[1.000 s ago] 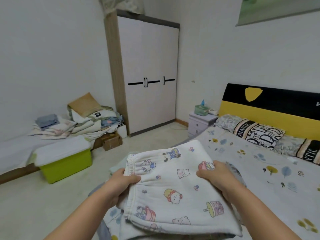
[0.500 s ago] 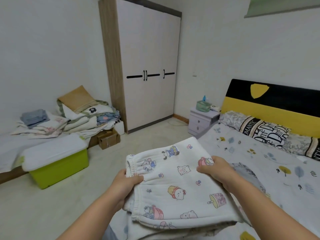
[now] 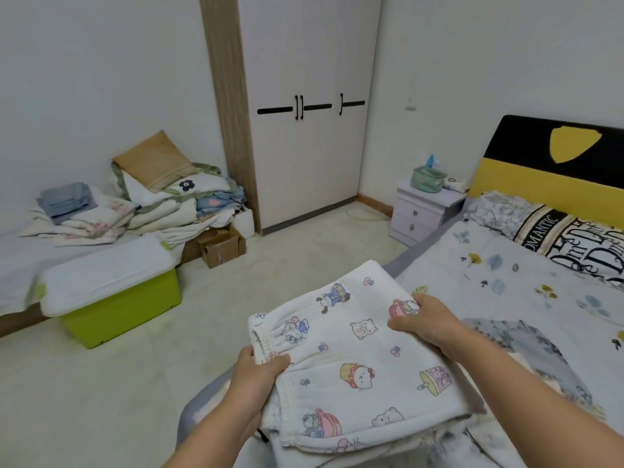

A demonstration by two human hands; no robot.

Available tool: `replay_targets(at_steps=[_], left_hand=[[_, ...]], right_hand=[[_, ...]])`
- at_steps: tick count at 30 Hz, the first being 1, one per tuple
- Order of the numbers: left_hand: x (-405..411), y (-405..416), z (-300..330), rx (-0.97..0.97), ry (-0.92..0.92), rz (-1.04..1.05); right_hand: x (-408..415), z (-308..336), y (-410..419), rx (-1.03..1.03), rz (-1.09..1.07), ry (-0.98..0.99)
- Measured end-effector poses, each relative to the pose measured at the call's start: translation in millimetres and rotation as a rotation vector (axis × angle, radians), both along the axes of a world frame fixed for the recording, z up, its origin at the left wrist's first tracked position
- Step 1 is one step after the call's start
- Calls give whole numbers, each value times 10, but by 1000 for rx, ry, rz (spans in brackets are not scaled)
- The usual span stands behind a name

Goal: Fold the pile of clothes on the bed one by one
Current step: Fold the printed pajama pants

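A folded white garment (image 3: 358, 359) printed with cartoon animals is held up over the near corner of the bed (image 3: 506, 285). My left hand (image 3: 260, 376) grips its left edge near the elastic waistband, thumb on top. My right hand (image 3: 425, 322) grips its right edge, fingers curled over the cloth. More of the same printed cloth shows underneath at the bottom. A grey patterned piece of cloth (image 3: 533, 359) lies on the bed to the right, under my right forearm.
A green storage box (image 3: 118, 309) with a white lid stands on the floor at left, by a low bed piled with bedding (image 3: 162, 201). A cardboard box (image 3: 223, 246), a white wardrobe (image 3: 304, 113) and a nightstand (image 3: 425, 211) stand behind. Pillows (image 3: 553, 231) lie by the yellow headboard.
The view has swung left and tilted down a little. Both hands keep their grip on the folded garment, which stays in front of me at about the same height.
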State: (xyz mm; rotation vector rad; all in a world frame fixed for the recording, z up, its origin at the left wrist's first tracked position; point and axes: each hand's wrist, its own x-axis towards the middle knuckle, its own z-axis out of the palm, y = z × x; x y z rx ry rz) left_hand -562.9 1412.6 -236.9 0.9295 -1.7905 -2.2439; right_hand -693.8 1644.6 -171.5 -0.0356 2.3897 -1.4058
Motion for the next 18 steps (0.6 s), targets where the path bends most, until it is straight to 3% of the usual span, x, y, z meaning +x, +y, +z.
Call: replay_targets(at_steps=[8, 18], left_hand=[[-516, -121, -722, 25, -15, 155], [-667, -150, -1471, 100, -143, 264]], right_hand=[[-955, -579, -486, 139, 199, 42], [-1514, -1446, -998, 320, 398, 95]])
